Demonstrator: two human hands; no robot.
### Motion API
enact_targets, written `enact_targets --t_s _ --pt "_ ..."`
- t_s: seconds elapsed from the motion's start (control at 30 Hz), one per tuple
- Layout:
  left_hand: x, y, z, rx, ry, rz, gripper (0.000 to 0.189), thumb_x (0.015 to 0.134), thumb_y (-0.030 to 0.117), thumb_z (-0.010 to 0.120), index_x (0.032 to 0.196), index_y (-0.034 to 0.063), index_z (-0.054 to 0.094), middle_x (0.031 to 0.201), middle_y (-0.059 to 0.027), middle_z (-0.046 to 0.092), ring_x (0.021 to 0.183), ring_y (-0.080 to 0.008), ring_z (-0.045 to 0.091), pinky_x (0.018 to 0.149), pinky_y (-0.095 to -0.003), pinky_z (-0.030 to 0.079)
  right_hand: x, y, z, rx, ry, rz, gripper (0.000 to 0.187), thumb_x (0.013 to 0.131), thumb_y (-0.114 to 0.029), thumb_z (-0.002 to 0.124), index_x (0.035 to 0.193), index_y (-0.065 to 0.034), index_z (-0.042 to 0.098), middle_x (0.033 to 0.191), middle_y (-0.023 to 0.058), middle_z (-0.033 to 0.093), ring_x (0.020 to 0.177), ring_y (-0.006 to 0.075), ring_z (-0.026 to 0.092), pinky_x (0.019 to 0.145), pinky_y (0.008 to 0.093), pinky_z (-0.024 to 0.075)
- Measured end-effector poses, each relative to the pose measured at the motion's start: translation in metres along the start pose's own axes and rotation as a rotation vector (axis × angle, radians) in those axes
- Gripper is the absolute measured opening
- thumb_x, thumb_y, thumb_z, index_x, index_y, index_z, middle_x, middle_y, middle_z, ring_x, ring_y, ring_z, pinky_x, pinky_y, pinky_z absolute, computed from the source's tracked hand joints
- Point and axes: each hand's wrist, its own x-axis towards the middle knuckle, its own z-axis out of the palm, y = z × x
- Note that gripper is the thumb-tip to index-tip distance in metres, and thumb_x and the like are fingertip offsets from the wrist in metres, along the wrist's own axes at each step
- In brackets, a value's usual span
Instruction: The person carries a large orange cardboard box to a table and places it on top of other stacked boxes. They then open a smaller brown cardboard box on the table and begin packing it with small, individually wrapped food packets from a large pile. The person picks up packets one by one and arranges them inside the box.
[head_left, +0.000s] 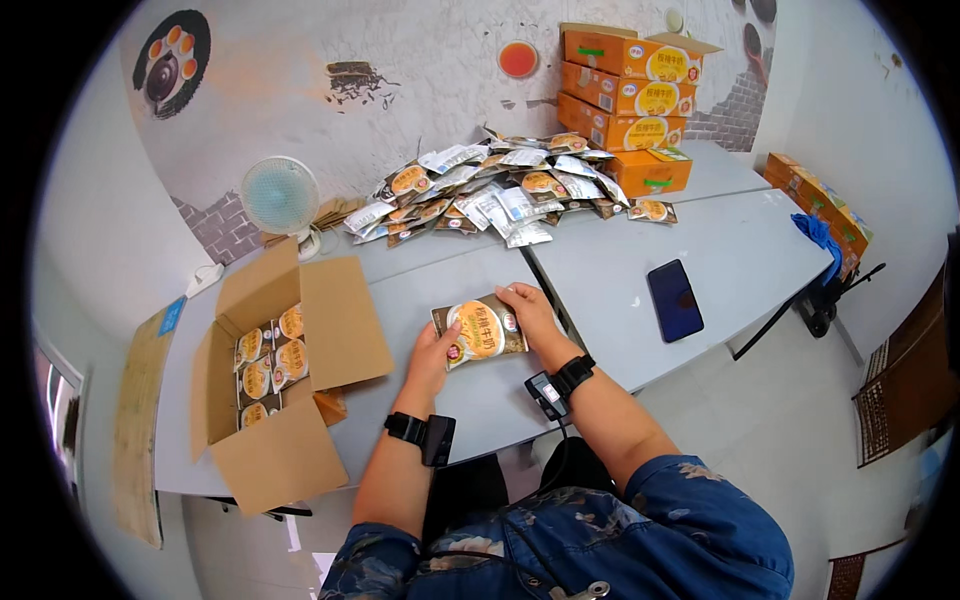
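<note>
Both hands hold one flat brown-and-orange food pouch (478, 330) above the grey table (480, 427), its printed front facing up. My left hand (433, 360) grips the lower left edge, thumb on the front. At the upper right corner, my right hand (531, 313) has its thumb and fingers closed on the pouch. To the left stands an open cardboard box (349, 319) with its flaps folded out. Several similar pouches (256, 379) lie in rows inside it. Beyond my hands is a heap of loose pouches (487, 187), some showing silver backs.
Orange printed cartons (626, 94) are stacked at the back right. A dark smartphone (676, 300) lies on the right table. A small fan (280, 196) stands behind the box, near a white power strip (204, 280). Blue cloth (817, 238) hangs by the table's right end.
</note>
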Motion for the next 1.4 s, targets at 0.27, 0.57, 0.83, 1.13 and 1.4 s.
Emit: enact_targets --t_s 0.27,0.57,0.83,1.13,1.4 --pt "-0.027 0.017 0.012 -0.189 0.033 -0.118 0.028 0.088 0.012 0.055 0.110 -0.0030 0.049 0.103 -0.0123 0.059 0.092 -0.0198 0.060 0.079 -0.0337 0.051 0.000 -0.001 -0.002 0.068 0.030 -0.015 0.040 0.092 -0.038 0.044 0.080 -0.0039 0.061 0.071 0.0032 0.061 0.062 0.0103 0.055 0.058 0.0231 0.0429" --pt "-0.089 0.106 -0.022 -0.113 0.175 -0.043 0.031 0.087 0.014 0.058 0.112 -0.0019 0.049 0.102 -0.0118 0.059 0.088 -0.0196 0.062 0.076 -0.0340 0.053 0.005 0.003 -0.016 0.070 0.045 0.026 0.030 0.091 -0.034 0.049 0.087 -0.0062 0.059 0.079 0.0035 0.063 0.060 0.0077 0.053 0.054 0.0204 0.0408" --pt "-0.147 0.239 -0.102 0.133 0.390 0.100 0.024 0.087 0.015 0.057 0.105 0.0002 0.051 0.090 -0.0104 0.063 0.076 -0.0188 0.064 0.062 -0.0339 0.056 0.004 0.002 -0.013 0.059 0.057 0.028 0.025 0.090 -0.031 0.052 0.086 -0.0076 0.058 0.077 0.0024 0.062 0.059 0.0066 0.053 0.055 0.0199 0.0401" --pt "-0.132 0.221 -0.253 0.416 0.782 -0.241 0.014 0.084 0.007 0.056 0.097 0.0003 0.054 0.087 -0.0121 0.061 0.076 -0.0253 0.063 0.060 -0.0433 0.054 0.007 0.005 -0.010 0.024 0.022 0.037 0.023 0.090 -0.031 0.052 0.085 -0.0092 0.058 0.076 0.0007 0.062 0.059 0.0063 0.053 0.056 0.0192 0.0396" --pt "-0.113 0.194 -0.236 0.425 0.567 -0.393 0.034 0.078 0.002 0.063 0.108 -0.0056 0.047 0.092 -0.0162 0.058 0.070 -0.0308 0.060 0.056 -0.0456 0.051 0.006 0.003 -0.013 -0.003 0.023 0.031 0.023 0.090 -0.031 0.052 0.084 -0.0097 0.058 0.076 0.0003 0.062 0.059 0.0060 0.052 0.056 0.0192 0.0392"
